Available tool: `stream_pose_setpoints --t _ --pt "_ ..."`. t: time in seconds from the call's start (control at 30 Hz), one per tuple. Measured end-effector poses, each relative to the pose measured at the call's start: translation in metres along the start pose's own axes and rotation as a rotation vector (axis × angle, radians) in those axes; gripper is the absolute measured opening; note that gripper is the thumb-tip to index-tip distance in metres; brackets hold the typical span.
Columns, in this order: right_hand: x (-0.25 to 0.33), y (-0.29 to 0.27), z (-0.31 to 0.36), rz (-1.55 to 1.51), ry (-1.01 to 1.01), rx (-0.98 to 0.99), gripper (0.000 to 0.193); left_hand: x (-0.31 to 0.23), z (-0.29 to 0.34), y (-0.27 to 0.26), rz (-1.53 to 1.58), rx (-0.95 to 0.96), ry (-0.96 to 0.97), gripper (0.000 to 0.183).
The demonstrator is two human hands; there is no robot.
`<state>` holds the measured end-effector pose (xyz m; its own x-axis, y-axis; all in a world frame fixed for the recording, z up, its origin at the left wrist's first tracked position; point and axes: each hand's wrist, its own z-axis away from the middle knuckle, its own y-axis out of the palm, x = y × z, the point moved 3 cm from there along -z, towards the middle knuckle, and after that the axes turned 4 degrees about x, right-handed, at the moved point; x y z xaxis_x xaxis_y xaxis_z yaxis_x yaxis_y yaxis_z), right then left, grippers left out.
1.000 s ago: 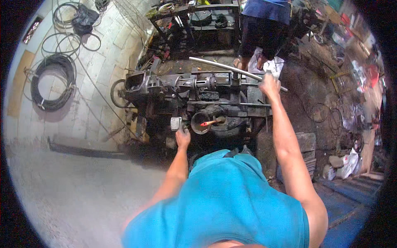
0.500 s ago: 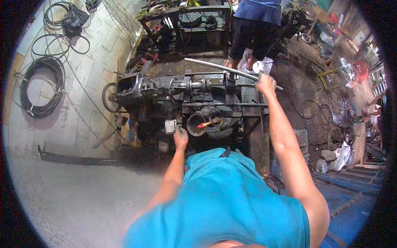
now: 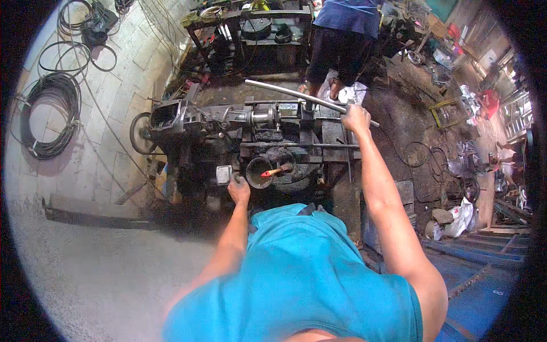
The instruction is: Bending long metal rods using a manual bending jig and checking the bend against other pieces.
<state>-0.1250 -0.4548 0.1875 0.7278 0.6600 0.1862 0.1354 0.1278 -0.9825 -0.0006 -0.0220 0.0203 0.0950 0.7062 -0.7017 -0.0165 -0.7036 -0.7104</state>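
Your right hand (image 3: 356, 118) grips the long steel bar (image 3: 296, 94); your left hand (image 3: 239, 189) presses the machine (image 3: 268, 142). A slipping bar could strike the person (image 3: 342, 40) standing beyond.

You stand in a cluttered workshop in daylight. To your left runs a pale tiled wall (image 3: 122, 68) hung with coils of dark cable (image 3: 48, 117). Under you the grey concrete floor (image 3: 97, 273) is dusty, and a low metal bar (image 3: 94, 214) lies across it. Ahead, a dark metal shelf rack (image 3: 256, 34) holds pots and parts. Another person (image 3: 345, 40) stands beside it. To your right the oil-dark ground (image 3: 416, 114) is strewn with scrap, and blue steps (image 3: 484, 256) lie at the lower right.
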Motion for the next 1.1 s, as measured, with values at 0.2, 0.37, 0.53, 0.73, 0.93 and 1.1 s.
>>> stream_pose_setpoints --t 0.2,0.37,0.53,0.73,0.93,1.1 --pt "0.001 0.0 -0.004 0.012 0.033 0.03 0.026 0.003 0.001 -0.008 -0.007 0.048 -0.046 0.028" --pt "0.001 0.002 -0.007 0.012 0.044 0.033 0.026 0.001 0.001 -0.014 0.019 0.074 -0.043 0.029" --pt "0.008 -0.004 -0.001 -0.013 0.042 0.016 0.026 0.008 0.002 -0.019 0.02 0.054 0.061 0.03" --pt "0.004 -0.001 -0.003 -0.003 0.05 0.044 0.029 0.004 0.004 -0.016 0.078 0.074 0.063 0.031" --pt "0.002 0.0 -0.004 -0.011 0.036 -0.021 0.028 0.018 0.003 -0.001 0.037 -0.013 -0.006 0.026" --pt "0.001 0.004 -0.005 -0.01 0.015 -0.025 0.026 0.023 0.001 0.006 0.026 0.014 -0.124 0.023"
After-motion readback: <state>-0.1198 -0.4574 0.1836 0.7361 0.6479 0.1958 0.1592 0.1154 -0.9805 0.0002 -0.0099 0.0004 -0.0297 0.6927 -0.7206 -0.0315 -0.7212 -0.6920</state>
